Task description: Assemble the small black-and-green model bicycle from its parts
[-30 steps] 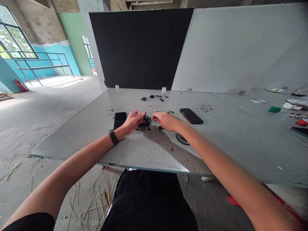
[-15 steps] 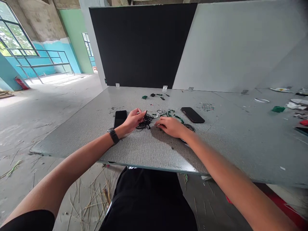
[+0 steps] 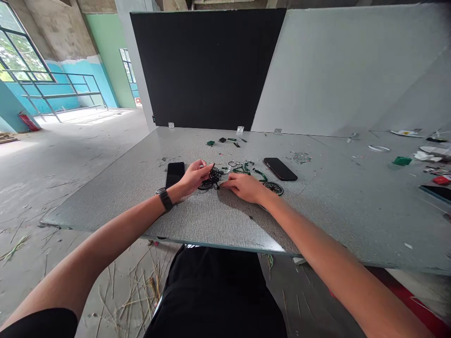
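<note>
My left hand (image 3: pixel 196 175) is closed on a small black part with wheels (image 3: pixel 214 174), held just above the table. Its thumb and fingers pinch the part's upper left side. My right hand (image 3: pixel 243 187) reaches in from the right, fingertips close together beside the lower right of the black part; whether they grip anything is too small to tell. Small green parts (image 3: pixel 241 169) lie just behind my right hand. A black spoked wheel (image 3: pixel 273 188) rests by my right wrist, and another round edge is partly hidden under the wrist.
One dark phone (image 3: pixel 175 174) lies left of my left hand, another (image 3: pixel 280 169) at the right. Small green and black pieces (image 3: pixel 210 143) sit farther back. Scattered bits, a green piece (image 3: pixel 402 161) and white scraps lie at the far right of the grey table (image 3: pixel 105 197).
My right hand has moved slightly left, its fingertips nearer the black part. My left hand keeps its pinch. The whole view has shifted a little.
</note>
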`<state>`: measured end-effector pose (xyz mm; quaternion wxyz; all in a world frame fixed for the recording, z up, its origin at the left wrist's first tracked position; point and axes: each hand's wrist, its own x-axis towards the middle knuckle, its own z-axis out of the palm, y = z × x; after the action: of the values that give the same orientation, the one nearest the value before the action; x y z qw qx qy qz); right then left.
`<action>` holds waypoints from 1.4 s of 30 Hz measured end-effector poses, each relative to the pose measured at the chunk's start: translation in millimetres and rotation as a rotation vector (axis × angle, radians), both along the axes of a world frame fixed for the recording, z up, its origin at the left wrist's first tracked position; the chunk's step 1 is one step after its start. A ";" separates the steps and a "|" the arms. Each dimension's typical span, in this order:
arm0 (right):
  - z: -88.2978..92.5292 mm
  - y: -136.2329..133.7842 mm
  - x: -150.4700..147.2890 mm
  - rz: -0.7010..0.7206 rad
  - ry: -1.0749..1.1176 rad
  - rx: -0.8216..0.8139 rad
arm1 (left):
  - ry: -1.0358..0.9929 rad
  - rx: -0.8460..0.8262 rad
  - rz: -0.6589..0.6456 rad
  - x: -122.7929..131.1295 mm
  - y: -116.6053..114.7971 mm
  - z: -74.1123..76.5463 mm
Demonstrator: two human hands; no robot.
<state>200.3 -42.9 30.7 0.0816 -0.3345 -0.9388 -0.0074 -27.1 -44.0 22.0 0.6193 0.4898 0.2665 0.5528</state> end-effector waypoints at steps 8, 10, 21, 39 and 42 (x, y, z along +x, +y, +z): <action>-4.1 3.5 1.0 0.026 0.005 0.019 | 0.000 -0.007 -0.001 0.1 0.9 -1.1; -4.8 4.3 1.2 0.028 0.006 0.021 | 0.001 -0.006 0.001 0.2 0.6 -0.7; -3.7 2.6 0.6 0.010 0.020 0.007 | -0.007 0.017 -0.021 -0.6 1.6 -2.8; -9.1 5.4 1.9 0.006 0.031 0.012 | -0.025 0.001 -0.010 0.5 -0.3 -1.3; -9.5 4.8 1.6 0.015 0.071 -0.007 | -0.017 -0.010 -0.008 0.8 -1.6 0.5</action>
<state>201.9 -38.0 21.1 0.1138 -0.3280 -0.9378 0.0084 -26.3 -45.6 22.5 0.6264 0.4829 0.2620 0.5531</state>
